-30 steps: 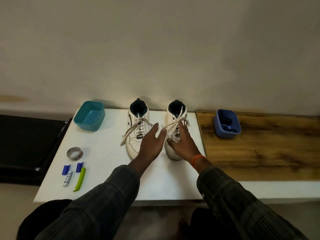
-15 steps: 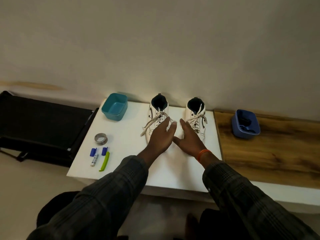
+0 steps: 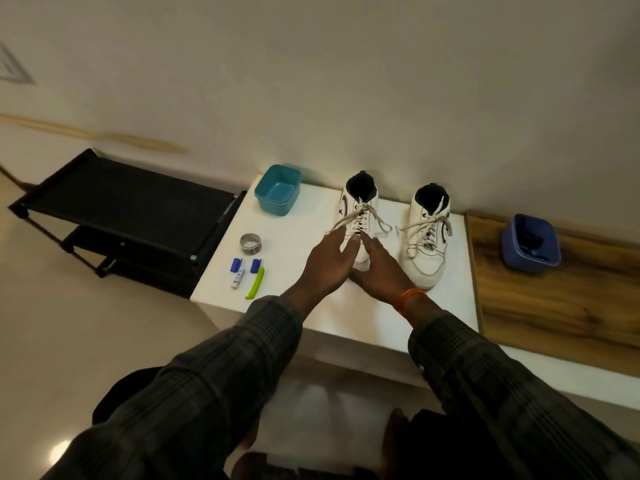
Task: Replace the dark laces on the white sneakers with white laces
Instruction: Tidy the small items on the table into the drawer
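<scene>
Nearest, the left hand (image 3: 327, 261) and right hand (image 3: 379, 268) cup the toe of the left sneaker (image 3: 360, 220) from both sides, fingers straight and relaxed, seemingly to square it up. The right sneaker (image 3: 427, 237) stands just beside it, both wearing white laces (image 3: 375, 220). Farther right, the blue tub (image 3: 530, 242) seems to hold the discarded dark laces (image 3: 530, 239).
</scene>
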